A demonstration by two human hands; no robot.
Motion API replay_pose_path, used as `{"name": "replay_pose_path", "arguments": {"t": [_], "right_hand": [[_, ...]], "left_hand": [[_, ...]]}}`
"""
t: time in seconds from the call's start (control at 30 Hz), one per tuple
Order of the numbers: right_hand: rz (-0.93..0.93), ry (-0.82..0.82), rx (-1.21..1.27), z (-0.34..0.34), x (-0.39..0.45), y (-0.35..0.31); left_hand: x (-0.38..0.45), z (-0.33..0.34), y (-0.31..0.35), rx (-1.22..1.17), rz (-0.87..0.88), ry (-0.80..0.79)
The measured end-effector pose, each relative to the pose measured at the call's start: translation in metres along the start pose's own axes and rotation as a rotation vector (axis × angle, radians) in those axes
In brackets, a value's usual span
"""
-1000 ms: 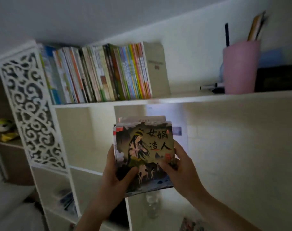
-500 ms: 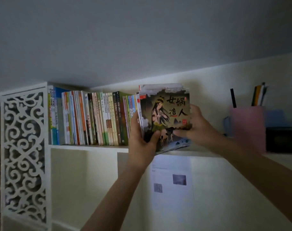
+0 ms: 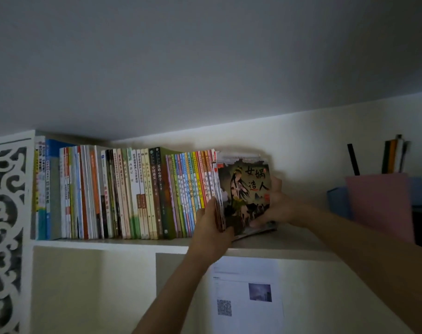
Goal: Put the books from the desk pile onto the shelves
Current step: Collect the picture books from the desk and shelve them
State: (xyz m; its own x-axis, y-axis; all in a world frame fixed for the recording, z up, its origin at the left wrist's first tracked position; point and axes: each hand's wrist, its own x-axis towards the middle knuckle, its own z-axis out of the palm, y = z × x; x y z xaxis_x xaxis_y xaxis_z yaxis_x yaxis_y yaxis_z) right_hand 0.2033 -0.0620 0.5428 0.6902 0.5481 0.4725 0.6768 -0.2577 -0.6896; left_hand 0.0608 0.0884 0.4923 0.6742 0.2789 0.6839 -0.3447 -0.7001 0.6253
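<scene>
Both hands, left hand [image 3: 211, 221] and right hand [image 3: 276, 204], grip with curled fingers a small stack of illustrated paperback books [image 3: 243, 196], resting on the white top shelf [image 3: 108, 243] beside the row of upright colourful books [image 3: 132, 194]; not yet released.

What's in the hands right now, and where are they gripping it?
Both hold a stack of books: left hand at its lower left edge, right hand at its right edge.

Two bare forearms, left hand [image 3: 211, 227] and right hand [image 3: 278, 206], no sleeves or jewellery visible.
</scene>
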Motion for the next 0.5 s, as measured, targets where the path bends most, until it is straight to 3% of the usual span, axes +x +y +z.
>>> {"name": "replay_pose_path", "arguments": {"t": [0.07,0.2,0.37,0.5], "right_hand": [[0.000,0.008,-0.033,0.001,0.001,0.003],[-0.006,-0.009,-0.410,0.006,-0.006,0.006],[-0.067,-0.183,0.016,0.012,-0.028,-0.008],[-0.188,-0.161,-0.033,0.022,-0.028,-0.016]], "left_hand": [[-0.004,-0.008,-0.001,0.082,-0.003,-0.054],[-0.005,-0.005,0.005,0.200,0.010,0.015],[-0.008,0.002,0.009,0.257,0.095,0.085],[-0.007,-0.009,0.002,0.244,0.132,0.001]]}}
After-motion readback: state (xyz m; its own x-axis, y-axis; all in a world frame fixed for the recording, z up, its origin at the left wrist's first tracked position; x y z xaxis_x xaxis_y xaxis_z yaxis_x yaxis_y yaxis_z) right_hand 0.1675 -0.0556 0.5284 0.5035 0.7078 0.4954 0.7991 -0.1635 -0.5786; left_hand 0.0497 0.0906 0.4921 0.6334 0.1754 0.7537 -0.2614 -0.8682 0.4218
